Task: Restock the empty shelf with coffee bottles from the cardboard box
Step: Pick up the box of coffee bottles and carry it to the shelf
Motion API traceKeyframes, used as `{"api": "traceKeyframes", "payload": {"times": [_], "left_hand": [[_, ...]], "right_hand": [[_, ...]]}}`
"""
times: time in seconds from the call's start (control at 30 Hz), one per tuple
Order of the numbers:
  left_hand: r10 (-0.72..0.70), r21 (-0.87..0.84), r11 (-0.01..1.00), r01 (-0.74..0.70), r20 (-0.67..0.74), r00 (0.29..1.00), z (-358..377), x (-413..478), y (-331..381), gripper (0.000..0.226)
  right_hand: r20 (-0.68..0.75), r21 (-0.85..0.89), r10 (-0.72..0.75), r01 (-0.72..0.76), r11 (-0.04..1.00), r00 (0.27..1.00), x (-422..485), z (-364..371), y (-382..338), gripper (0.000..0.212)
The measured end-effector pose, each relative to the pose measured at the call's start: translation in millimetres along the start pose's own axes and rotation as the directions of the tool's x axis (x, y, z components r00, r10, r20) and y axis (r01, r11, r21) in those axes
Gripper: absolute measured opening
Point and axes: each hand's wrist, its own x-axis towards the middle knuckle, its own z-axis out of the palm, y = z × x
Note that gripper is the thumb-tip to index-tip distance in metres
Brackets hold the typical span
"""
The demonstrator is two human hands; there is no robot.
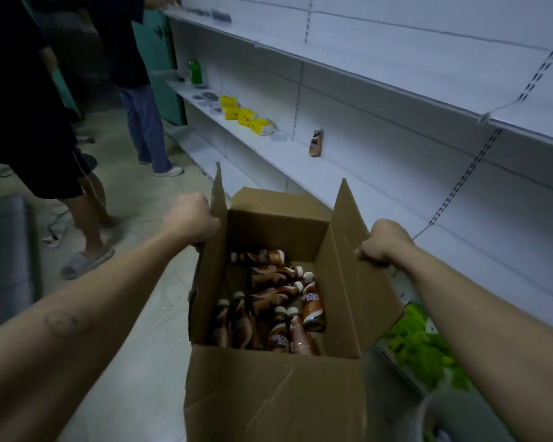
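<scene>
Head view, looking down a dim shop aisle: you are gripping the brown open-topped cardboard box (268, 387) by its side flaps. Your left hand (190, 220) is curling tightly round the edge of the left flap (216, 237) and your right hand (385, 242) is clenching the right flap (361, 266), so both fists are fully closed on cardboard. Holding both flaps is keeping the load level and the opening facing up, probably so you can bring it close to the shelving. Brown plastic coffee bottles with pale caps (312, 306) are lying jumbled across the bottom of the box, some flat and some leaning on one another; none is in your hands. The long white metal shelf (380, 193) is running along your right, just beyond the box. One matching single bottle (316, 142) is already standing upright on it, well apart from the small yellow packets (237, 113) further along. Two other people (45, 122) are standing on the pale tiled floor (147, 199) at the far end. Restocking is looking barely begun. Whether the box is resting on the floor or hanging from your grip cannot be told.
</scene>
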Motion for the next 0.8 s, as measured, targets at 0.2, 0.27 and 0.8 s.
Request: {"api": "traceKeyframes", "payload": {"times": [0.2, 0.27, 0.8], "left_hand": [[0.027, 0.101, 0.994, -0.039, 0.112, 0.993, 43, 88, 4, 0.016], [0.063, 0.134, 0.987, -0.085, 0.155, 0.986, 63, 117, 18, 0.019], [0.164, 0.177, 0.924, -0.339, 0.618, 0.769, 198, 265, 104, 0.021]], "right_hand": [[0.050, 0.068, 0.121, -0.124, 0.990, 0.991, 49, 38, -3, 0.014], [0.096, 0.102, 0.172, -0.182, 0.978, 0.980, 71, 54, 5, 0.015], [0.339, 0.290, 0.479, -0.575, 0.765, 0.809, 154, 144, 60, 0.008]]}}
